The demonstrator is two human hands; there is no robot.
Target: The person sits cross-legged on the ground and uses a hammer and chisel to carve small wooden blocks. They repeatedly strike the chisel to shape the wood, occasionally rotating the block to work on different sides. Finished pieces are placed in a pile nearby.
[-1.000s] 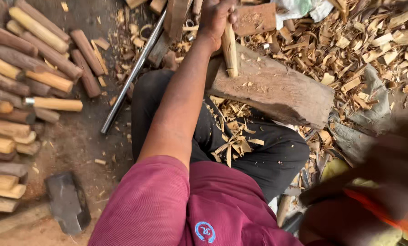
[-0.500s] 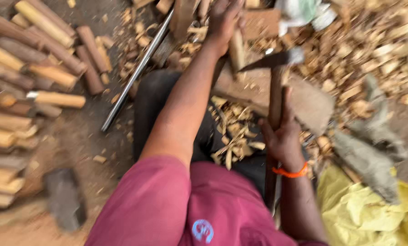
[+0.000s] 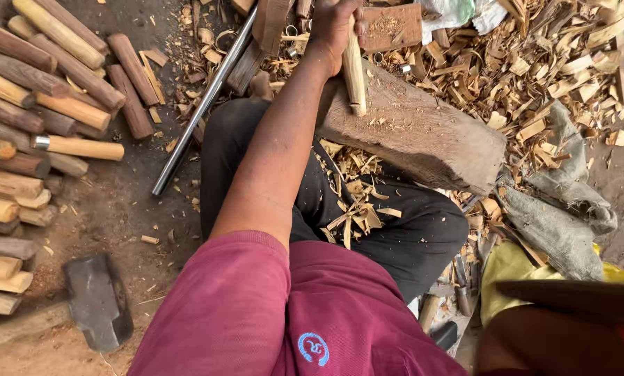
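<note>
A pale peeled stick (image 3: 354,69) is gripped near its top by the left hand (image 3: 334,28), fingers clenched round it, and it is stood almost upright with its lower end planted on the block (image 3: 423,132). The block is laid slantwise across the lap, over black trousers (image 3: 395,230) littered with curled shavings (image 3: 353,209). At the bottom right, a blurred shape is seen close to the lens, likely the right arm raised with a dark handle (image 3: 576,296); the right hand itself cannot be made out, so its grip cannot be told. More chips (image 3: 534,69) are spread thickly over the ground beyond the block. To the left, round billets (image 3: 40,90) are stacked in a heap, some bark-covered, some pale. A steel rod (image 3: 200,111) is laid on the dirt between that heap and the knee. A heavy hammer head (image 3: 97,301) is rested on the ground at lower left. Grey sacking (image 3: 555,209) is bunched at the right.
</note>
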